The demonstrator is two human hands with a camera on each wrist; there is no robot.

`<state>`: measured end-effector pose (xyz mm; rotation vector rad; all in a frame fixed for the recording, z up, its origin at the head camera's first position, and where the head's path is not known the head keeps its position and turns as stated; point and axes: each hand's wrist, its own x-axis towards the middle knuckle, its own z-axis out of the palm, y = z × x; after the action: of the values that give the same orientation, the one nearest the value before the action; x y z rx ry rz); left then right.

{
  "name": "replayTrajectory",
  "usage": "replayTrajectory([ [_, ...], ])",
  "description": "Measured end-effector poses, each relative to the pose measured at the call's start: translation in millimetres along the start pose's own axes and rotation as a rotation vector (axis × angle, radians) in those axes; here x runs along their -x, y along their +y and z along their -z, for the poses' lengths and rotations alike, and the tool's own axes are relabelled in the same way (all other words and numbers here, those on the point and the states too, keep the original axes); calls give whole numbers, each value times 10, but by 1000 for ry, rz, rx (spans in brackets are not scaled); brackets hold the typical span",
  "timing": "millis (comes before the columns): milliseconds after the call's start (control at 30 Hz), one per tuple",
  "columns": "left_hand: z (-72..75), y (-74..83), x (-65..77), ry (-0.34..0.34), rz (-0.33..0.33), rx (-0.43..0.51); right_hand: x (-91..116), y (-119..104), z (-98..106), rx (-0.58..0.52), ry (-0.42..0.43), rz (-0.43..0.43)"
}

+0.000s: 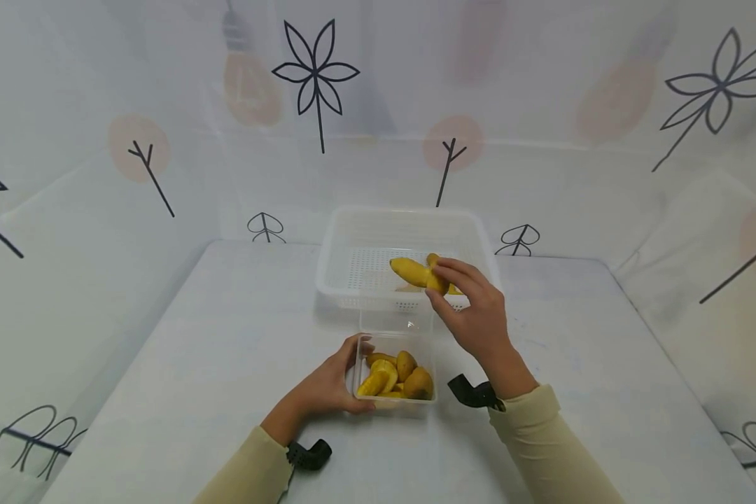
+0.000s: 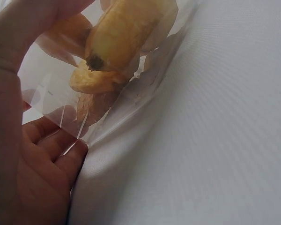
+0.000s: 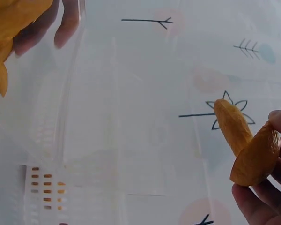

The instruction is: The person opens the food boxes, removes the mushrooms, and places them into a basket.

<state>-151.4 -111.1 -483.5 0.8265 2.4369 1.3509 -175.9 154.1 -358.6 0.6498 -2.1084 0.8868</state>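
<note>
In the head view my right hand (image 1: 479, 311) is raised above the near right side of a white basket. Between its thumb and fingertips it pinches a yellow mushroom (image 3: 241, 136), whose long stem points left in the head view. My left hand (image 1: 327, 381) grips the left side of a clear plastic box (image 1: 430, 364) standing on the table. Several yellow mushrooms (image 1: 406, 371) lie inside this box. Through its clear wall, the left wrist view shows mushrooms (image 2: 119, 40) and fingers (image 2: 72, 159) touching the lower edge.
Behind the clear box stands the white perforated basket (image 1: 334, 266), with some yellow pieces at its near right, partly hidden by my right hand. A clear lid (image 1: 384, 320) stands up at the box's far edge. Patterned white cloth (image 1: 365, 175) hangs behind the white table (image 1: 227, 336).
</note>
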Motion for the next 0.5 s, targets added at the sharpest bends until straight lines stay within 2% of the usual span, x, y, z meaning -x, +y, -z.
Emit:
replayTrajectory([
  [500, 5, 18, -10, 3, 2, -5, -76, 119, -8, -33, 73, -62],
])
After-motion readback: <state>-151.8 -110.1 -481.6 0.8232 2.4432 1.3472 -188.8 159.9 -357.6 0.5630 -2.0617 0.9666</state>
